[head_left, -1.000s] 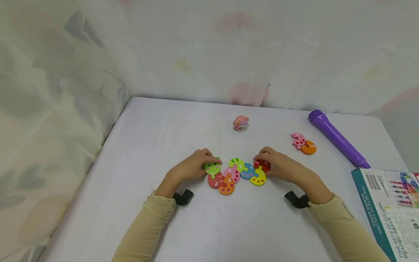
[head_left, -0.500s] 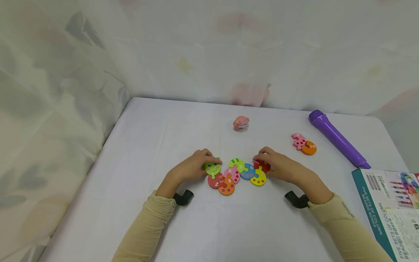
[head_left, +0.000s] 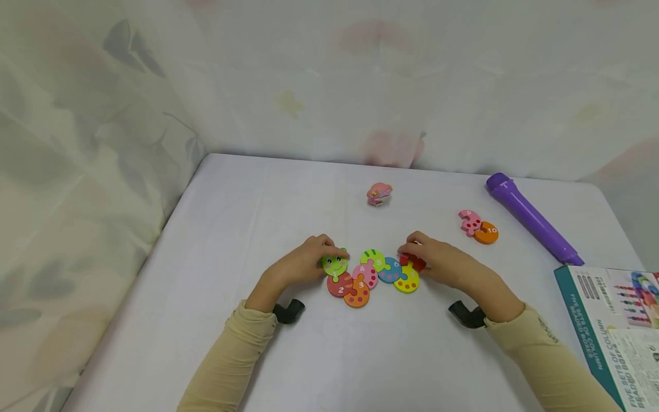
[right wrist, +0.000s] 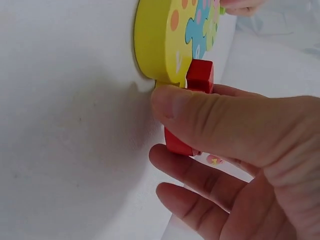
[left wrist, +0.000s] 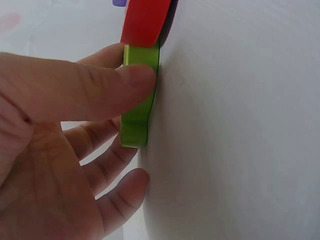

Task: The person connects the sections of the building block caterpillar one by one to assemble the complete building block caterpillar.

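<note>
In the head view a row of numbered caterpillar puzzle pieces lies on the white table. My left hand point(head_left: 304, 262) pinches the green smiling head piece point(head_left: 336, 265) at the left end; its green edge point(left wrist: 134, 132) shows under the thumb in the left wrist view. A red piece point(head_left: 340, 285) marked 2 joins it, then orange, pink, green and blue ones. At the right end, my right hand point(head_left: 444, 262) pinches a red puzzle piece point(right wrist: 180, 143) against the yellow piece point(head_left: 407, 280). The red piece looks tilted, and fingers cover much of it.
A pink piece point(head_left: 469, 222) and an orange piece point(head_left: 486, 233) marked 10 lie at the right. Beyond them rests a purple microphone-shaped tube point(head_left: 535, 218). A small pink object point(head_left: 379, 194) sits farther back, and a printed box point(head_left: 612, 337) stands at the right edge.
The red piece in my right fingers has tilted slightly and shows less of its numbered face. Both hands and the other pieces stay where they were.
</note>
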Tool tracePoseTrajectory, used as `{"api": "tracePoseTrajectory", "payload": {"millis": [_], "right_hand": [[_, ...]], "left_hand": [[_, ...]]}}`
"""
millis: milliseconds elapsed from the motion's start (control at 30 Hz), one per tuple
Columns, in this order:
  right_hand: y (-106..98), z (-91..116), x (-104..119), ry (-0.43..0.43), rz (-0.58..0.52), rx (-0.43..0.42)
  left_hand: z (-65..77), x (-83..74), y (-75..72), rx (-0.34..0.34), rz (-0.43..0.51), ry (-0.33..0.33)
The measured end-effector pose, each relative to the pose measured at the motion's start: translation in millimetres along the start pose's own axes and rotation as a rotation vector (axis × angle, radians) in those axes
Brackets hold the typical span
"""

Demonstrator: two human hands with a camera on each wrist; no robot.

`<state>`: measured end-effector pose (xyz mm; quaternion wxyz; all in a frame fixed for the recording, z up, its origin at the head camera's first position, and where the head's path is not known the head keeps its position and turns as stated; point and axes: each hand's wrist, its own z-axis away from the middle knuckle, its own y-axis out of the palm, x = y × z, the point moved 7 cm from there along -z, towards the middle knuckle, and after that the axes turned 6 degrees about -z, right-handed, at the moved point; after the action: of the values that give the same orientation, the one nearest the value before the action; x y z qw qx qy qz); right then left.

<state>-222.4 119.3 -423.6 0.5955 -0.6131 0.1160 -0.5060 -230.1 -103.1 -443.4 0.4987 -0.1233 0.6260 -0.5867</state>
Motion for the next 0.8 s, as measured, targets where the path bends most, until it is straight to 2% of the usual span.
{"api": "tracePoseTrajectory", "payload": {"millis": [300,567,800], "right_hand": [[-2.7,0.9,3.0,-0.020,0.111,-0.037],[0.6,0.3,3.5,-0.038,0.194,-0.031],[5.8,-0.1,-1.7,-0.013,0.214,-0.022]], "left_hand": [[0.0,0.6,0.9,-0.001,-0.004,0.000],[0.4,-0.5,0.4,-0.009,-0.008,0.006],[0.5,0.5,1.2,-0.012,-0.013,0.001]]}}
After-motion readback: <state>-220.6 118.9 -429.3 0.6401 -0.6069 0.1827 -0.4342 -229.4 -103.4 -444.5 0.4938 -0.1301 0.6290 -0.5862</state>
